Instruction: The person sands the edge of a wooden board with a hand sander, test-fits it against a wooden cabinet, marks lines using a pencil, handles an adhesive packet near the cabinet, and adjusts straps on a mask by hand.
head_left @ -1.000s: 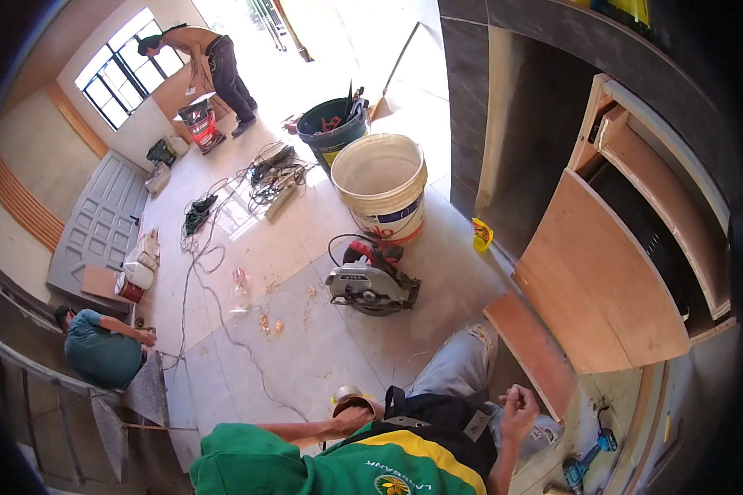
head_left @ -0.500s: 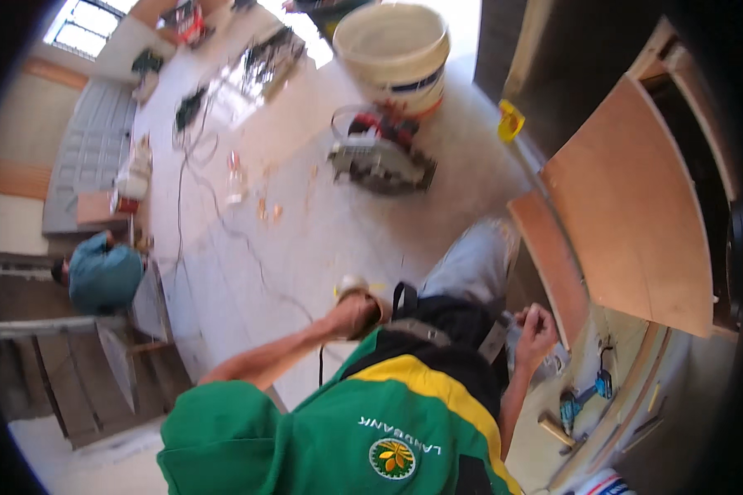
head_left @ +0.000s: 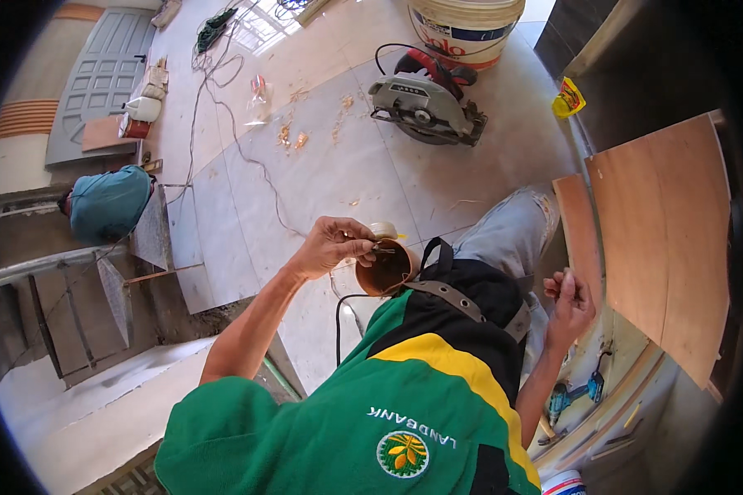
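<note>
My left hand (head_left: 338,247) is closed in a pinch at the rim of a round brown container (head_left: 383,271) beside my waist. Something small and dark shows at its fingertips, too small to name. Just beyond the container lies a pale round thing (head_left: 382,230), partly hidden, perhaps a roll. My right hand (head_left: 570,304) is held up near my right thigh, thumb and fingers curled together. Whatever it may hold is hidden. A narrow plywood strip (head_left: 580,227) stands close beyond that hand.
A circular saw (head_left: 429,103) rests on the tiled floor in front of a white bucket (head_left: 470,37). A large plywood panel (head_left: 664,239) leans at the right, above a blue cordless drill (head_left: 575,396). A cord (head_left: 252,157) trails across the floor. Another person (head_left: 111,205) crouches at the far left.
The view has shifted. My left hand has come up, uncovering the container's opening, with something small at its fingertips. My right hand stays raised with curled fingers.
</note>
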Demonstrator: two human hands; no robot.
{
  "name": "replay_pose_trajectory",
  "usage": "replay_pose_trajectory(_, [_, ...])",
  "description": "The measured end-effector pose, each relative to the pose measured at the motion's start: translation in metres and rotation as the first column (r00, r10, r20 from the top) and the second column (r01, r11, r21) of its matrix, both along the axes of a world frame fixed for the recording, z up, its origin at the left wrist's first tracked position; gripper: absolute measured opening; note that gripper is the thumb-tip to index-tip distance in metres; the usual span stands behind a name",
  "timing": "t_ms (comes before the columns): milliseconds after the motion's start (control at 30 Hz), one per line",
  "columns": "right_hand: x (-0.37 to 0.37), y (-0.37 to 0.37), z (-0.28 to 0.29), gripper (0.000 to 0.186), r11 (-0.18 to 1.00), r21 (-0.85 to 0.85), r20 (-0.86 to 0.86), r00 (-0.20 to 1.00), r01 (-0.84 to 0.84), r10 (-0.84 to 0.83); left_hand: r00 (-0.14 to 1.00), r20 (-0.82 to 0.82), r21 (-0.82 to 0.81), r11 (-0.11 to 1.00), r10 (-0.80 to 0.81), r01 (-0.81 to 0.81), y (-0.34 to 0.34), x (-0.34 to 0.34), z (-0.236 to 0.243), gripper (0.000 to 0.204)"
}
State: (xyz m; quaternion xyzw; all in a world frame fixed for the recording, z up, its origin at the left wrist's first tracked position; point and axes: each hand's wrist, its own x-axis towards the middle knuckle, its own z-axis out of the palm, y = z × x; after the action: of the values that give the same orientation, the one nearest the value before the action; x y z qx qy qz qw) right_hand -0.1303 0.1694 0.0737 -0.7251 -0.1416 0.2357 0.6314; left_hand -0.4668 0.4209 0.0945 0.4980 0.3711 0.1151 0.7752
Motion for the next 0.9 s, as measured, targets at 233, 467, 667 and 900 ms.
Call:
replay_pose_trajectory(233, [-0.052,0.089,0.05,0.023,0.755,0.077,-0.068,0.752,-0.652,0.656,0.988,0.13,0.046,0.996,-0.086,0.08,0.004,0.019,0.025,0.02])
replay_pose_trajectory(467, [-0.085,0.133,0.045,0.029,0.459,0.336,-0.274,0.381,-0.822,0.883,0.986,0.114,0.104,0.989,-0.121,0.109,0.007,0.024,0.038,0.019])
replay_pose_trajectory(667, [-0.099,0.139,0.035,0.026,0.362,0.19,-0.152,0.338,-0.912,0.929,0.997,0.047,0.053,0.996,-0.068,0.065,0.004,0.018,0.034,0.017])
replay_pose_trajectory(900, [-0.102,0.139,0.028,0.017,0.453,0.248,-0.349,0.357,-0.856,0.866,0.998,0.051,-0.093,0.995,0.027,-0.022,-0.003,0.015,0.021,0.019])
